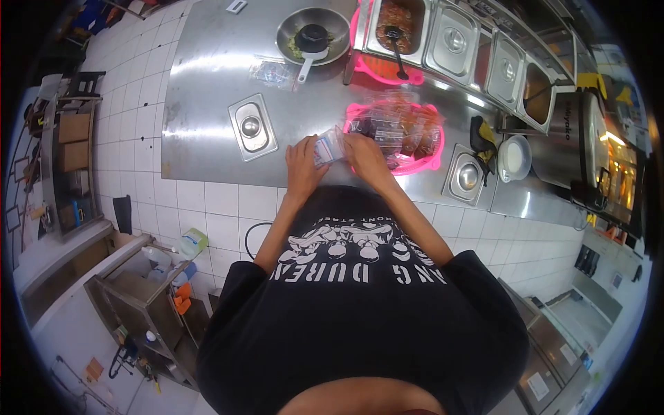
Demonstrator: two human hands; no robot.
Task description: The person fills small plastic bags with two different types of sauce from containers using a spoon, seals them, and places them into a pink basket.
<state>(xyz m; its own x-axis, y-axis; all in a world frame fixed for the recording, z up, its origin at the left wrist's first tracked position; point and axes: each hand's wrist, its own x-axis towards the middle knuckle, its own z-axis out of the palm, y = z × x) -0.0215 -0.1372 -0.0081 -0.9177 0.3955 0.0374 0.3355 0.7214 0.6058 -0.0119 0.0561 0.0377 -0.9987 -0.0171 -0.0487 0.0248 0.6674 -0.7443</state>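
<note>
Near the front edge of the steel table, a small pack of clear plastic bags (328,148) with blue and white print lies between my two hands. My left hand (301,166) grips its left side, while my right hand (364,155) pinches the upper right corner. Just right of the pack stands a pink plastic basket (436,162), holding several filled, clear bags (429,133) with reddish-brown and dark contents. My right wrist passes close by the basket's front left rim. The fingertips are small in view and partly hidden.
A steel pan lid (240,142) lies left, another (466,176) right. A frying pan (337,29) holds chopped food and a black round thing. Flat plastic bags (271,73) lie below it. Food pans (453,38) line the back right, beside a large steel pot (564,149).
</note>
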